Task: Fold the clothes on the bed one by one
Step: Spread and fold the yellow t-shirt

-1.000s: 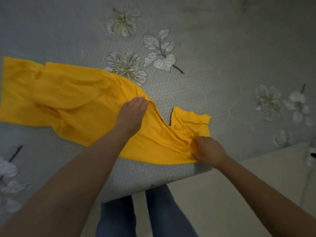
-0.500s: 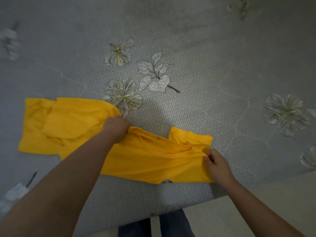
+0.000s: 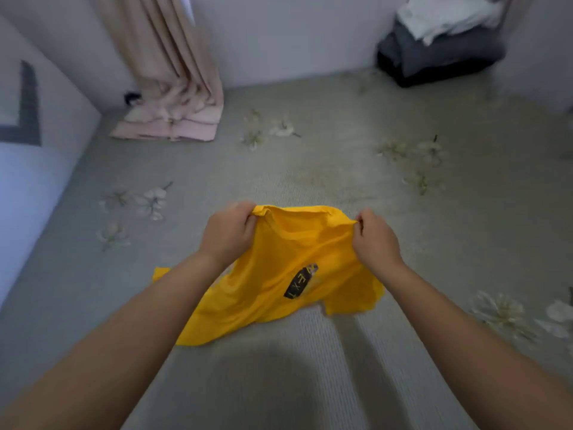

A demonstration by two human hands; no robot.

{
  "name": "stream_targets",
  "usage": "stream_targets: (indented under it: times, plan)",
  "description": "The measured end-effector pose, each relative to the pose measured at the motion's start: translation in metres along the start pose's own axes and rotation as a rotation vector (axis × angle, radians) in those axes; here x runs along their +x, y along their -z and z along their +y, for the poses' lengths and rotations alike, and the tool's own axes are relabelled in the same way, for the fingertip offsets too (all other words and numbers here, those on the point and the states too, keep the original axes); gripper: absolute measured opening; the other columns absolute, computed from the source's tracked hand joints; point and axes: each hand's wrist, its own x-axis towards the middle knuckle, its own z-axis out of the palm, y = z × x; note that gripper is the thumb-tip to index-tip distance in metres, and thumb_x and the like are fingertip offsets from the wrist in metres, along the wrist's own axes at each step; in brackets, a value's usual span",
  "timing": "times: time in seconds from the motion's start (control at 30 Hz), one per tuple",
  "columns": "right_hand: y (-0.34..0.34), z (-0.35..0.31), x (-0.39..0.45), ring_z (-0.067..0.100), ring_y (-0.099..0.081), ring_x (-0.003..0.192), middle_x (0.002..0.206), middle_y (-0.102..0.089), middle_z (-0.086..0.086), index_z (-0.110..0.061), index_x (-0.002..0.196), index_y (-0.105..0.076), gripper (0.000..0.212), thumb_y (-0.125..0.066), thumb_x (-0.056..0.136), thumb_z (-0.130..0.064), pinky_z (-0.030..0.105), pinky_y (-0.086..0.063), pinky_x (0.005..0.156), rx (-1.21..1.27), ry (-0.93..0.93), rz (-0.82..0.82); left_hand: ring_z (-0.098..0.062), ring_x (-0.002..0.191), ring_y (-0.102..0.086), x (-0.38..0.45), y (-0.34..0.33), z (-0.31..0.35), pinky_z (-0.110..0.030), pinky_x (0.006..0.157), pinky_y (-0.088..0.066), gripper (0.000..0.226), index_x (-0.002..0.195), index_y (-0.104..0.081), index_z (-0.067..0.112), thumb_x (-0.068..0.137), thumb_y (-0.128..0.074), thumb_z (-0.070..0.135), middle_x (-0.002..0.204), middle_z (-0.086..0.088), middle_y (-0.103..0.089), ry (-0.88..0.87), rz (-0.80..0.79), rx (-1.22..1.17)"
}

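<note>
Both hands, left (image 3: 228, 232) and right (image 3: 373, 238), grip the yellow shirt (image 3: 279, 274); curtain (image 3: 173, 88), dark pile (image 3: 440, 54) beyond.

Black patch (image 3: 300, 281) on yellow shirt (image 3: 279, 299), letters "E X T" partly legible

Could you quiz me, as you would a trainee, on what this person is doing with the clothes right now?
1. True or false: both hands grip the yellow shirt.
2. What hangs in the far left corner: A a curtain, B a mirror, C a lamp?
3. Fill in: the shirt's lower end rests on the ___.

Key: 1 true, the left hand and right hand each hold its top edge. 2 A, the curtain. 3 bed.
</note>
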Motion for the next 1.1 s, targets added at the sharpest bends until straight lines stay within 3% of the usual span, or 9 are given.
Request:
stream_targets:
  times: [0.1, 0.27, 0.37, 0.6, 0.8, 0.87, 1.0, 1.1]
  plan:
    - [0.044, -0.04, -0.001, 0.032, -0.052, 0.098, 0.104, -0.056, 0.016, -0.005, 0.099, -0.054, 0.019, -0.041, 0.094, -0.017, 0.036, -0.039, 0.071, -0.223, 0.166, 0.081, -0.04, 0.084, -0.058, 0.007, 0.06, 0.009, -0.039, 0.064, -0.037, 0.044, 0.089, -0.062, -0.006, 0.079, -0.032, 0.024, 0.089, -0.028, -0.062, -0.015, 0.114, 0.062]
    - [0.125, -0.081, -0.036, 0.035, -0.053, 0.091, 0.094, -0.058, 0.02, -0.004, 0.097, -0.058, 0.016, -0.044, 0.09, -0.008, 0.04, -0.041, 0.067, -0.193, 0.385, 0.277, -0.038, 0.068, -0.058, -0.028, 0.152, 0.038, -0.042, 0.056, -0.042, 0.032, 0.077, -0.061, -0.008, 0.082, -0.039, 0.016, 0.074, -0.027, -0.058, -0.031, 0.259, 0.141]
    - [0.168, -0.099, -0.071, 0.038, -0.055, 0.082, 0.087, -0.059, 0.024, -0.001, 0.09, -0.055, 0.014, -0.041, 0.091, -0.006, 0.038, -0.033, 0.058, -0.164, 0.409, 0.384, -0.028, 0.048, -0.058, -0.068, 0.195, 0.069, -0.026, 0.038, -0.039, 0.032, 0.06, -0.059, -0.001, 0.078, -0.039, 0.017, 0.055, -0.018, -0.056, -0.117, 0.313, 0.341]
    - [0.241, -0.114, -0.173, 0.036, -0.048, 0.072, 0.08, -0.054, 0.026, 0.001, 0.088, -0.051, 0.015, -0.038, 0.093, -0.005, 0.034, -0.022, 0.052, -0.167, 0.458, 0.611, -0.031, 0.048, -0.055, -0.141, 0.267, 0.134, -0.028, 0.042, -0.042, 0.028, 0.058, -0.054, -0.002, 0.076, -0.039, 0.014, 0.055, -0.019, -0.053, -0.21, 0.574, 0.475]
    - [0.29, -0.131, -0.201, 0.038, -0.051, 0.066, 0.073, -0.055, 0.029, 0.006, 0.087, -0.053, 0.011, -0.044, 0.088, 0.0, 0.031, -0.019, 0.049, -0.22, 0.526, 0.816, -0.03, 0.046, -0.052, -0.157, 0.302, 0.16, -0.029, 0.043, -0.039, 0.026, 0.057, -0.052, -0.002, 0.076, -0.039, 0.011, 0.054, -0.018, -0.052, -0.215, 0.756, 0.452]
    - [0.295, -0.134, -0.203, 0.037, -0.052, 0.054, 0.062, -0.054, 0.028, 0.007, 0.079, -0.053, 0.006, -0.049, 0.083, 0.005, 0.022, -0.014, 0.045, -0.279, 0.589, 0.844, -0.03, 0.046, -0.051, -0.157, 0.305, 0.158, -0.03, 0.043, -0.039, 0.027, 0.057, -0.051, -0.002, 0.077, -0.038, 0.012, 0.053, -0.018, -0.051, -0.238, 0.774, 0.44]
    - [0.281, -0.125, -0.184, 0.029, -0.047, 0.031, 0.042, -0.049, 0.019, 0.003, 0.063, -0.051, 0.006, -0.054, 0.067, 0.005, 0.009, -0.011, 0.051, -0.424, 0.725, 0.825, -0.029, 0.044, -0.05, -0.149, 0.29, 0.136, -0.028, 0.042, -0.038, 0.029, 0.056, -0.052, 0.0, 0.078, -0.038, 0.014, 0.051, -0.018, -0.051, -0.261, 0.747, 0.478]
    - [0.243, -0.098, -0.148, 0.031, -0.051, 0.034, 0.045, -0.052, 0.017, 0.001, 0.065, -0.054, 0.013, -0.044, 0.073, -0.003, 0.009, -0.01, 0.047, -0.484, 0.734, 0.637, -0.028, 0.042, -0.054, -0.134, 0.254, 0.102, -0.026, 0.038, -0.039, 0.035, 0.06, -0.06, 0.001, 0.081, -0.04, 0.02, 0.051, -0.017, -0.056, -0.251, 0.567, 0.538]
